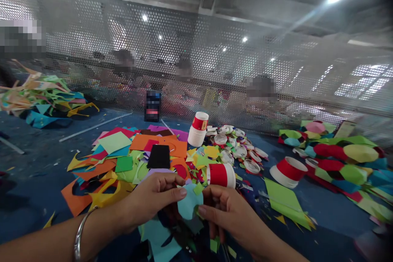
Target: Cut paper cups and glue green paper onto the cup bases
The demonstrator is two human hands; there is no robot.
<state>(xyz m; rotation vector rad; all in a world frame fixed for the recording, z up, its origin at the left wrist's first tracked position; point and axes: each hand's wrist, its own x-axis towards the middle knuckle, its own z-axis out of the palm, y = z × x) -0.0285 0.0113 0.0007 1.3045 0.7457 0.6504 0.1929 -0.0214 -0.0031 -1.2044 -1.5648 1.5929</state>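
"How do our hands hold the piece?"

"Our left grip [164,190] pinches the left edge of the light blue paper disc [187,206], thumb in front. Our right grip [222,208] pinches the right edge, just below a small green paper piece [198,189] overlapping the disc."

"And the pose?"

"Our forearms slant in from the lower corners, one silver bracelet [80,235] on the left. The hands face each other, the disc between them over the bench [37,176]."

"What can we count?"

"Three red-and-white cups: one upright [198,131], one on its side [221,175] just beyond our right grip, one leaning [288,171] farther right. We can't tell whether any are nested. One black rectangle [158,156] lies on coloured paper [115,143]; the round tins [227,156] overlap too much to count."
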